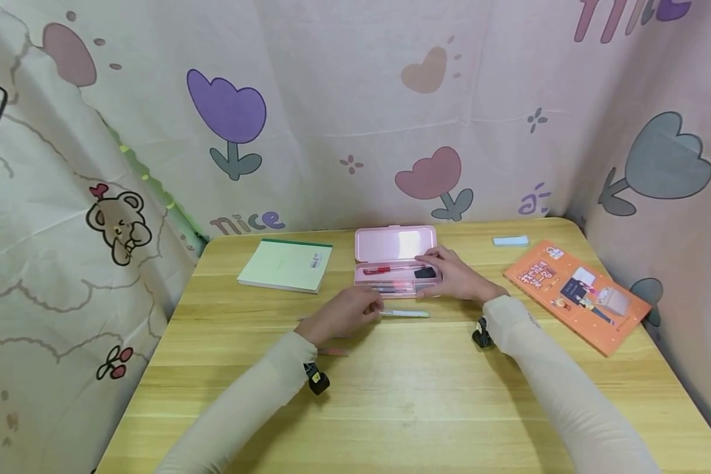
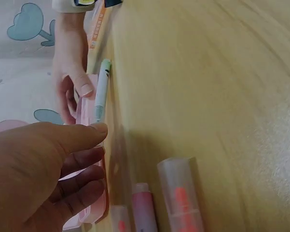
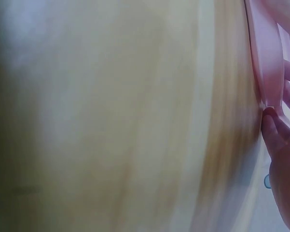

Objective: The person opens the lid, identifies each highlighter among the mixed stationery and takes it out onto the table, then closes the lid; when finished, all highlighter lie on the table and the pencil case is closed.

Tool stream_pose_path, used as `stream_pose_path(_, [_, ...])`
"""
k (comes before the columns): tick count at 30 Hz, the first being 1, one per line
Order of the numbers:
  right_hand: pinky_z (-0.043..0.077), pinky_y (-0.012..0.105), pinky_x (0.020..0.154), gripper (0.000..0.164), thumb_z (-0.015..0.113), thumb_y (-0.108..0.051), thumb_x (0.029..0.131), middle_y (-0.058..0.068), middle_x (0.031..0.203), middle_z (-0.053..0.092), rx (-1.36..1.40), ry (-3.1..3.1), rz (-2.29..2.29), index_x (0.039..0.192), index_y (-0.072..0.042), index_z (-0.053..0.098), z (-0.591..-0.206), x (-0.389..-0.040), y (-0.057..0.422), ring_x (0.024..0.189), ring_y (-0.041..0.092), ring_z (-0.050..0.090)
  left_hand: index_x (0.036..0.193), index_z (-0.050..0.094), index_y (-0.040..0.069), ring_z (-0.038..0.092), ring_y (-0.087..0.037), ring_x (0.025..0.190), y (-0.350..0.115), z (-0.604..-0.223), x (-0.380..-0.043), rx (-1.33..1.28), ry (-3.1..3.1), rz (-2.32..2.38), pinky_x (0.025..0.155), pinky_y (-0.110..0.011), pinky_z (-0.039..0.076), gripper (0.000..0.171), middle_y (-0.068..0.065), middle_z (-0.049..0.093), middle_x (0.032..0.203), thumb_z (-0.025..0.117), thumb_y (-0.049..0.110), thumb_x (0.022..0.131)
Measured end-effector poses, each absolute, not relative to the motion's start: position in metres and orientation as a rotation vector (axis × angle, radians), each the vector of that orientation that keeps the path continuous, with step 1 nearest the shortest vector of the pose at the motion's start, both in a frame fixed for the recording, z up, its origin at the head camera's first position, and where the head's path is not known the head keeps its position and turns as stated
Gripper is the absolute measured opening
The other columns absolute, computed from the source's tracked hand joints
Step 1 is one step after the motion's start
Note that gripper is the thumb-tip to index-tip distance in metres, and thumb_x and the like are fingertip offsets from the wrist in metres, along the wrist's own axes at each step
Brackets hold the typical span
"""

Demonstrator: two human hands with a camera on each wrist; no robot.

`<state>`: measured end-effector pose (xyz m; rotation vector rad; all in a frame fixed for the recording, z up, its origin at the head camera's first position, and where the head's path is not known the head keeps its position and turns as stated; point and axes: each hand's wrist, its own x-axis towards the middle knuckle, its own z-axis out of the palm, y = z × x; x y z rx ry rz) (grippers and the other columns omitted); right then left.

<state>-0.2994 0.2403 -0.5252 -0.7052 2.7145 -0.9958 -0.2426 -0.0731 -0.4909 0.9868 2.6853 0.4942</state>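
A pink pencil case [image 1: 395,245] stands with its lid up at the back of the table, holding a red pen [image 1: 376,270], a black piece [image 1: 424,272] and other pens. My right hand [image 1: 457,276] grips its right end; in the right wrist view the thumb lies against the case's corner [image 3: 270,63]. In front of the case, my left hand [image 1: 346,313] pinches one end of a white marker with a green end [image 1: 405,314]. The left wrist view shows the marker [image 2: 102,89] pointing away past the thumb, the index finger mostly hidden.
Beside my left forearm lie highlighters, one with orange inside [image 2: 181,198] and a pink one [image 2: 144,210]. A pale green notebook [image 1: 287,265] sits left of the case. On the right are an orange book [image 1: 575,296] and a light blue block [image 1: 510,241]. Curtains border the table.
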Motion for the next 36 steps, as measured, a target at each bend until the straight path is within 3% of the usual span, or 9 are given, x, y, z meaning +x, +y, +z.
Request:
stream_pose_path(10, [0.035, 0.063, 0.125, 0.102, 0.094, -0.054, 0.082, 0.013, 0.161, 0.041, -0.697, 2.702, -0.993, 0.164, -0.013, 0.049, -0.5265, -0.3003, 0.2401, 0.148, 0.036, 0.035, 0.116, 0.074, 0.021, 0.063, -0.011, 0.104, -0.067, -0.4986, -0.2435, 1.022, 2.693, 0.402, 0.101, -0.031, 0.058, 0.01, 0.006, 0.073, 0.114, 0.071, 0.024, 0.108])
stream_pose_path(20, [0.035, 0.062, 0.126, 0.102, 0.094, -0.055, 0.082, 0.013, 0.161, 0.041, -0.695, 2.708, -0.977, 0.164, -0.014, 0.049, -0.5259, -0.301, 0.2403, 0.149, 0.036, 0.036, 0.116, 0.074, 0.02, 0.06, -0.011, 0.099, -0.0663, -0.5, -0.2452, 1.026, 2.7, 0.382, 0.096, -0.03, 0.057, 0.011, 0.006, 0.072, 0.111, 0.073, 0.025, 0.107])
stream_pose_path(36, [0.034, 0.063, 0.126, 0.101, 0.094, -0.053, 0.083, 0.014, 0.162, 0.041, -0.682, 2.702, -0.986, 0.164, -0.014, 0.049, -0.5234, -0.2984, 0.2395, 0.15, 0.036, 0.034, 0.119, 0.076, 0.019, 0.062, -0.012, 0.106, -0.0686, -0.4953, -0.2432, 1.023, 2.691, 0.426, 0.104, -0.033, 0.057, 0.013, 0.004, 0.073, 0.119, 0.071, 0.023, 0.107])
